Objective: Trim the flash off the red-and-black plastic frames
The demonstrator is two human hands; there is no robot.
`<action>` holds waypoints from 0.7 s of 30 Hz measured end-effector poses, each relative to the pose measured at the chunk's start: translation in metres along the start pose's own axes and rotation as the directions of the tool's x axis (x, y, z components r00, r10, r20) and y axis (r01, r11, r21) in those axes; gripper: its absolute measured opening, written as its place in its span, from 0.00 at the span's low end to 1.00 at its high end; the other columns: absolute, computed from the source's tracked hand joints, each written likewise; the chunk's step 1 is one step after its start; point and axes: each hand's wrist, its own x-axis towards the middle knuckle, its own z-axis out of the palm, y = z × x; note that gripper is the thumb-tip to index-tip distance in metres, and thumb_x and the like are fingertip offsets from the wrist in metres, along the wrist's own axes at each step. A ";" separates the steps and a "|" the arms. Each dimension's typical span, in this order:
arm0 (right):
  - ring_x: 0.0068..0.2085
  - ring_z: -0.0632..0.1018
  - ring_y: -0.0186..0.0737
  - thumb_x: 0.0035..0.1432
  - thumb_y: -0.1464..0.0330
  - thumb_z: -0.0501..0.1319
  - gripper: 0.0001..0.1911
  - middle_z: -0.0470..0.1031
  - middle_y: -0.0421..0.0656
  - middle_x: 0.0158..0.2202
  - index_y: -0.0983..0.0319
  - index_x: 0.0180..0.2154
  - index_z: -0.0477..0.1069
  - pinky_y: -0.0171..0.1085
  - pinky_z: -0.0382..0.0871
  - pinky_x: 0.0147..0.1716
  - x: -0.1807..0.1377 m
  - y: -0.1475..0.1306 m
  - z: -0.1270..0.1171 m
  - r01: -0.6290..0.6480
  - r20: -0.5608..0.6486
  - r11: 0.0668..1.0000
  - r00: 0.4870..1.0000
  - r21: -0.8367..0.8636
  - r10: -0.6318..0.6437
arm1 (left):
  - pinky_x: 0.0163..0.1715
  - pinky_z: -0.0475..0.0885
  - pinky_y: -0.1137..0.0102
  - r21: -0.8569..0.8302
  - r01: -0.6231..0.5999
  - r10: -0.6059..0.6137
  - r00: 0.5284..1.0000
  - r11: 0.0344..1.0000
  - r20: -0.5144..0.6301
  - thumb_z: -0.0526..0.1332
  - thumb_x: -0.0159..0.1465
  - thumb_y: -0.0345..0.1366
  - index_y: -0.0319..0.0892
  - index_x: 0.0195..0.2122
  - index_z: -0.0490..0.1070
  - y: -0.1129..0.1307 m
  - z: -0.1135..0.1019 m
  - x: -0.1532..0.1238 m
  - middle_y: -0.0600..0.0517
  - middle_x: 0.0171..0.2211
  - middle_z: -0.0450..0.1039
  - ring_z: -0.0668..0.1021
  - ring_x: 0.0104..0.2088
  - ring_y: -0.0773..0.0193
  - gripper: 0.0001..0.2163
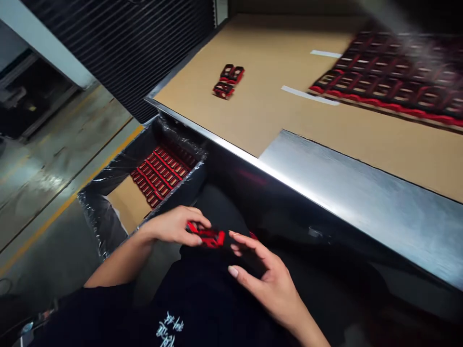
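My left hand [173, 225] grips a red-and-black rectangular frame part [207, 237] by its left end, over my dark shirt. My right hand [262, 274] is just right of that part, fingers apart, its fingertips close to the part but holding nothing. A small red edge [253, 235] shows past my right fingers, and I cannot tell what it belongs to. Three similar frames [228, 82] lie together on the cardboard sheet [246, 62], well beyond my hands. Long rows of them [387, 82] cover the sheet's far right, blurred at the top.
To my left, a box lined with clear plastic [108, 212] holds neat rows of red frames [162, 176]. The table's steel edge [231, 152] runs in front of me, with a metal plate [361, 193] on the table. A concrete floor with yellow lines [61, 193] lies below left.
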 end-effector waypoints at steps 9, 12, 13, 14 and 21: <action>0.43 0.84 0.43 0.55 0.55 0.71 0.18 0.83 0.46 0.44 0.57 0.44 0.80 0.35 0.79 0.46 -0.010 0.050 -0.031 -0.202 -0.334 0.963 0.908 0.179 0.253 | 0.42 0.78 0.61 -0.141 0.736 -0.692 0.528 0.662 -0.492 0.61 0.69 0.43 0.37 0.50 0.72 -0.145 -0.067 -0.121 0.47 0.46 0.76 0.80 0.42 0.59 0.16; 0.40 0.84 0.42 0.52 0.55 0.72 0.19 0.84 0.46 0.42 0.58 0.42 0.80 0.34 0.80 0.44 -0.010 0.055 -0.033 -0.191 -0.395 0.954 0.878 0.232 0.272 | 0.45 0.78 0.58 -0.159 0.807 -0.781 0.468 0.568 -0.414 0.62 0.68 0.42 0.39 0.53 0.71 -0.175 -0.041 -0.120 0.46 0.50 0.74 0.79 0.46 0.57 0.16; 0.39 0.84 0.42 0.52 0.55 0.73 0.19 0.84 0.46 0.42 0.59 0.42 0.81 0.34 0.80 0.43 -0.011 0.056 -0.032 -0.184 -0.404 0.952 0.873 0.244 0.272 | 0.46 0.78 0.57 -0.160 0.821 -0.799 0.459 0.549 -0.389 0.62 0.68 0.42 0.39 0.54 0.70 -0.184 -0.035 -0.118 0.45 0.51 0.73 0.78 0.47 0.57 0.16; 0.39 0.84 0.42 0.51 0.55 0.73 0.19 0.84 0.47 0.41 0.59 0.41 0.81 0.35 0.80 0.43 -0.011 0.055 -0.031 -0.180 -0.407 0.951 0.872 0.252 0.273 | 0.46 0.78 0.57 -0.160 0.831 -0.814 0.452 0.533 -0.365 0.62 0.68 0.41 0.39 0.54 0.70 -0.192 -0.032 -0.117 0.45 0.52 0.73 0.78 0.48 0.57 0.16; 0.40 0.84 0.42 0.50 0.53 0.73 0.20 0.84 0.46 0.40 0.59 0.40 0.81 0.33 0.79 0.43 -0.013 0.056 -0.027 -0.205 -0.393 0.938 0.867 0.278 0.306 | 0.47 0.77 0.56 -0.217 0.853 -0.869 0.415 0.475 -0.271 0.62 0.68 0.41 0.39 0.53 0.71 -0.212 -0.032 -0.113 0.45 0.52 0.73 0.78 0.48 0.56 0.16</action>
